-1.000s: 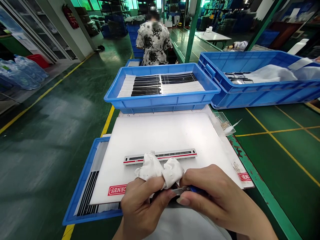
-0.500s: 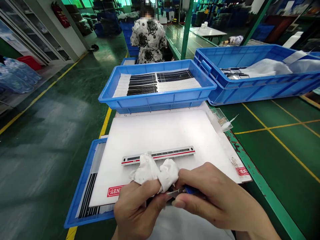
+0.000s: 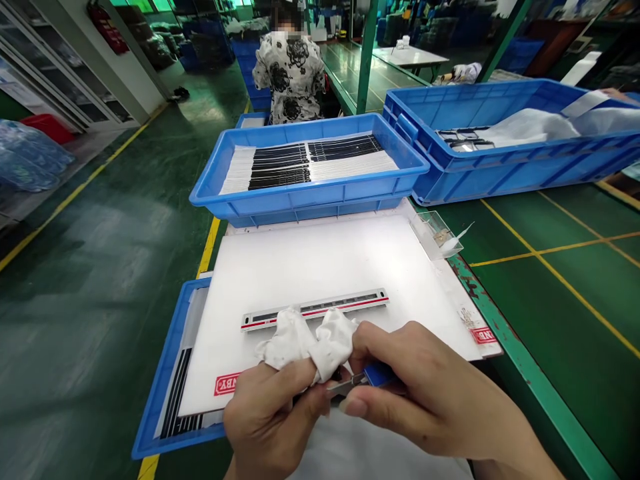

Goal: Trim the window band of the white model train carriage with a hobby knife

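Steel tool (image 3: 346, 385), right hand (image 3: 430, 393), crumpled cloth (image 3: 333, 343), left hand (image 3: 267, 417)

My left hand (image 3: 265, 423) had white cloth (image 3: 293, 340) over its fingers, the cloth lying across a white model railway carriage shell (image 3: 315, 310) with a red stripe, on a white board (image 3: 325, 267). My right hand (image 3: 425, 393) pinched a blue-handled metal tool (image 3: 379, 375) just below it. Beyond the board stood a blue tray (image 3: 300, 207) of black and white strips (image 3: 307, 167).
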Tool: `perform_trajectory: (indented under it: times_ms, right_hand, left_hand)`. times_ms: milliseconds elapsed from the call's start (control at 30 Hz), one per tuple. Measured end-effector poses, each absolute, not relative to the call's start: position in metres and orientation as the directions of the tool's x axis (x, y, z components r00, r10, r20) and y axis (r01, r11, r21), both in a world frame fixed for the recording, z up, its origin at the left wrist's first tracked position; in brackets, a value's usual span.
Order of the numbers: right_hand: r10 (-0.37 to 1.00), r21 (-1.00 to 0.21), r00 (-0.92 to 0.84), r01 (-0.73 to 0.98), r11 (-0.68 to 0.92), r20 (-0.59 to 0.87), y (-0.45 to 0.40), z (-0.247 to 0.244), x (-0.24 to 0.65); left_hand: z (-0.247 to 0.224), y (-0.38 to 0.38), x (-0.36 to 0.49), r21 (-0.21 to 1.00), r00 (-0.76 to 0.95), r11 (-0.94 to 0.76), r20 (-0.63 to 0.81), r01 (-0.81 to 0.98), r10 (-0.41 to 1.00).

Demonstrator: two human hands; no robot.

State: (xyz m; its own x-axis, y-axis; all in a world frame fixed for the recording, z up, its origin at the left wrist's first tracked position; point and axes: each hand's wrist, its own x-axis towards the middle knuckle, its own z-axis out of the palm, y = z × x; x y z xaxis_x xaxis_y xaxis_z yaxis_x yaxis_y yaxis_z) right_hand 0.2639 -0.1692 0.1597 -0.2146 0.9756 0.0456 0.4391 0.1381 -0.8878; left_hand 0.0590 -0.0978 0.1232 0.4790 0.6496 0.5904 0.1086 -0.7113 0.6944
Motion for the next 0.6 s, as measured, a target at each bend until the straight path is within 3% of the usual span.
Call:
perform_trajectory:
  times_ms: [600]
  right_hand:
    - [0.975, -0.902, -0.21, 0.404, 0.153, 0.071, -0.1662, 0.1543, 0.2659]
  left_hand:
    - [0.1258, -0.0925, 0.0648, 0.719, 0.448, -0.685, 0.577, 0.118, 0.683]
